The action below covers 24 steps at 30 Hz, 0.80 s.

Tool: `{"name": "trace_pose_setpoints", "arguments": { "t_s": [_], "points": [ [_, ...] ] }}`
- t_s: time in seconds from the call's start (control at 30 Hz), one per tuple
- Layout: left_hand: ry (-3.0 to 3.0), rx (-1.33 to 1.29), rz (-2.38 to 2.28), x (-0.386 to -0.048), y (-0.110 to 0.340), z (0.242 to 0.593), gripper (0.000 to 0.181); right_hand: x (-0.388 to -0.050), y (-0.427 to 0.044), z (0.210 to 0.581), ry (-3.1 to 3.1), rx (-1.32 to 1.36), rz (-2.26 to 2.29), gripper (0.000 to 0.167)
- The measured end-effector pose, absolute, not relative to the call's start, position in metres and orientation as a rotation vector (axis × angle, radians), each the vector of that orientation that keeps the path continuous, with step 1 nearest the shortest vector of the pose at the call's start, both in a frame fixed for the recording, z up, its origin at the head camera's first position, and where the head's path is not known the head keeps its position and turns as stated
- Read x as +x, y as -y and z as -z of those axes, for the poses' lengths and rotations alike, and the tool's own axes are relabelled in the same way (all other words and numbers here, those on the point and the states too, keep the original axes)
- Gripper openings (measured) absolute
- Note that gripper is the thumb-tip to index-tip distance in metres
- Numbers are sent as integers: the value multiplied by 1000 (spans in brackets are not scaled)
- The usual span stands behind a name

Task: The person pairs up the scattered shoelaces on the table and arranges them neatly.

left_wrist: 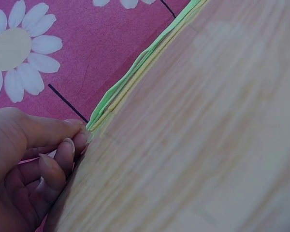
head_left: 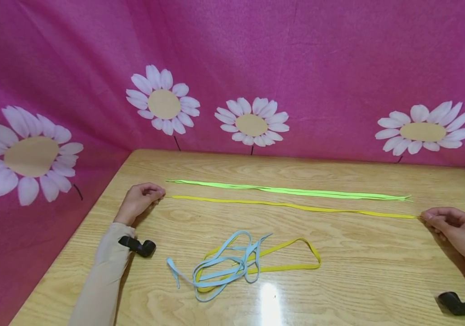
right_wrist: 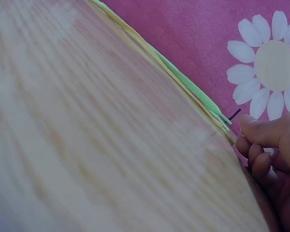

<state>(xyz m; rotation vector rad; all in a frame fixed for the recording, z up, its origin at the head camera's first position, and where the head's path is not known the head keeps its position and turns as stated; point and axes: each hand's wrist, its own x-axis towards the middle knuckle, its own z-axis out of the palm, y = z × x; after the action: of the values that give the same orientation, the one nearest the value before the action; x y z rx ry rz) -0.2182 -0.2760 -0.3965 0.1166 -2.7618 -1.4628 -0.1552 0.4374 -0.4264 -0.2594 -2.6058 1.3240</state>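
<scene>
A yellow shoelace stretches nearly straight across the table. My left hand pinches its left tip between thumb and forefinger, and my right hand pinches the right tip. Just behind it, the neon green shoelaces lie side by side in a long straight strip that neither hand touches. Nearer the front, a loosely looped light blue shoelace lies over another yellow shoelace. In the left wrist view, the left hand's fingers meet at the lace's end; in the right wrist view, the right hand's fingers do likewise.
The wooden table ends at the back against a pink cloth printed with white flowers. Black cameras are strapped to both wrists. A bright reflection shows on the tabletop near the front.
</scene>
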Motion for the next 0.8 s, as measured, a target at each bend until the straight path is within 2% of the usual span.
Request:
{"name": "trace_pose_setpoints", "arguments": {
  "t_s": [0.3,0.57,0.7,0.8],
  "points": [
    [2773,72,1493,-215,277,394,22,-155,-438,425,2539,-223,-1450,21],
    [2811,59,1450,-213,276,391,22,-156,-439,427,2562,-215,-1346,31],
    [2900,-77,1287,-209,267,381,19,-155,-438,426,2580,-236,-1296,31],
    [2965,-265,1147,-206,248,366,17,-154,-433,420,2612,-225,-1157,22]
  ]
}}
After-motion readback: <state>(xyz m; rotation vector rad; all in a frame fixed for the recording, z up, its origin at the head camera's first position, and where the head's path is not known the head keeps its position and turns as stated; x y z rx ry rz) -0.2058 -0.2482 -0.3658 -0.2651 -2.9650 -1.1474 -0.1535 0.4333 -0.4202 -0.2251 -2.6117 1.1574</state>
